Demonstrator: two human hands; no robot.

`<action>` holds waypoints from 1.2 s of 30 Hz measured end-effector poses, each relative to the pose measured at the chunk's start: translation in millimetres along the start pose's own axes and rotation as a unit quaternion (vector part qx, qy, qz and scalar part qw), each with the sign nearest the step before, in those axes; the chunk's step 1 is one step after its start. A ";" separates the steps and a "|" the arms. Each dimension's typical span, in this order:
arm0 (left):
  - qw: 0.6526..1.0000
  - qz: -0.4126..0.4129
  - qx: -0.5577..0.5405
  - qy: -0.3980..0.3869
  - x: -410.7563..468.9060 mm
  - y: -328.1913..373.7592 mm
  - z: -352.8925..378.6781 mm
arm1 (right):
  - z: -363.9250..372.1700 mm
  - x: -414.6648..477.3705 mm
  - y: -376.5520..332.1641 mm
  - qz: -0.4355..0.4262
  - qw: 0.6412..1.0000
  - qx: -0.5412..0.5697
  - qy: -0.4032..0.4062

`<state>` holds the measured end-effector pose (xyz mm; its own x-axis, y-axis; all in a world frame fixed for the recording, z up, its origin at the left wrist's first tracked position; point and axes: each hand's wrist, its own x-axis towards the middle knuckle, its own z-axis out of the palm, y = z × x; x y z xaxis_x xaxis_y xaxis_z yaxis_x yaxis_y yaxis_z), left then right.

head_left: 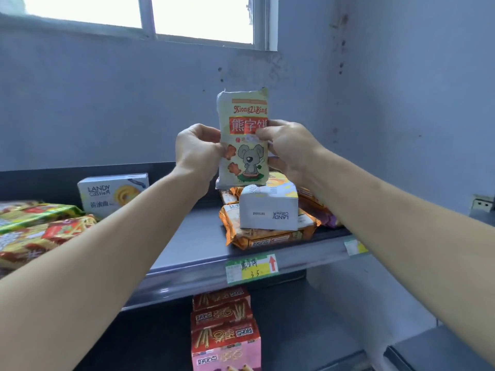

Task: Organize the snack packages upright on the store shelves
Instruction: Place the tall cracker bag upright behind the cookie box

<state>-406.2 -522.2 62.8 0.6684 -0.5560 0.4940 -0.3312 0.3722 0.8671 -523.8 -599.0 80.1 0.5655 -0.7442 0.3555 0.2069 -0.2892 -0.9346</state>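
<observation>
both hands held one snack pack upright above the shelf

left hand point(198, 151) and right hand point(289, 148) pinched the sides of the koala biscuit pack point(242, 140) — pale green, slightly crumpled — just over a white box point(269, 210) lying on orange packets point(267, 234).

Price tag point(251, 269) writing blurred; left snack packets point(34, 231) cut off.

Daylight enters from the white-framed window point(150, 17) at far upper left; its panes are blown out to pure white. The blue-grey painted wall point(388, 89) is evenly, dimly lit. The lower dark shelf bay point(294, 330) sits in shadow. Wide-angle distortion bows the grey metal shelf edge point(187, 277). Overall slightly soft; forearms at near edges blurred.
</observation>
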 end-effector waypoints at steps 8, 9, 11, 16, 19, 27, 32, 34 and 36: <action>0.999 -0.008 -0.027 0.018 7.0 2.4 -3.1 | -3.6 23.4 6.6 -0.013 0.994 0.067 -0.083; 1.000 -0.009 -0.020 0.020 11.0 0.6 -4.9 | -2.2 27.4 8.4 -0.012 0.993 0.071 -0.090; 1.000 -0.008 -0.013 0.022 20.8 -4.9 -8.2 | 1.0 35.6 11.6 -0.011 0.992 0.075 -0.101; 0.999 -0.019 -0.018 0.038 53.4 -22.0 -14.1 | 13.5 64.4 17.7 -0.015 0.992 0.068 -0.107; 0.998 -0.026 -0.020 0.052 76.0 -34.4 -22.8 | 27.2 87.5 23.2 -0.009 0.994 0.044 -0.103; 0.995 -0.084 -0.023 0.046 128.6 -72.8 -33.9 | 44.6 141.5 42.6 0.041 0.994 -0.019 -0.098; 0.992 -0.118 -0.014 0.050 147.8 -89.9 -20.8 | 33.1 165.3 49.3 0.071 0.990 -0.071 -0.098; 0.991 -0.119 -0.012 0.056 154.7 -91.9 -14.7 | 25.9 175.0 49.6 0.076 0.989 -0.080 -0.102; 0.991 -0.117 -0.010 0.061 160.2 -93.1 -7.7 | 19.9 184.1 50.4 0.079 0.988 -0.077 -0.108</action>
<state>-263.2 -640.2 60.7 0.8015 -0.5348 0.2677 -0.1458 0.2595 0.9547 -393.3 -738.6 98.3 0.7422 -0.6457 0.1793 -0.0119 -0.2801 -0.9599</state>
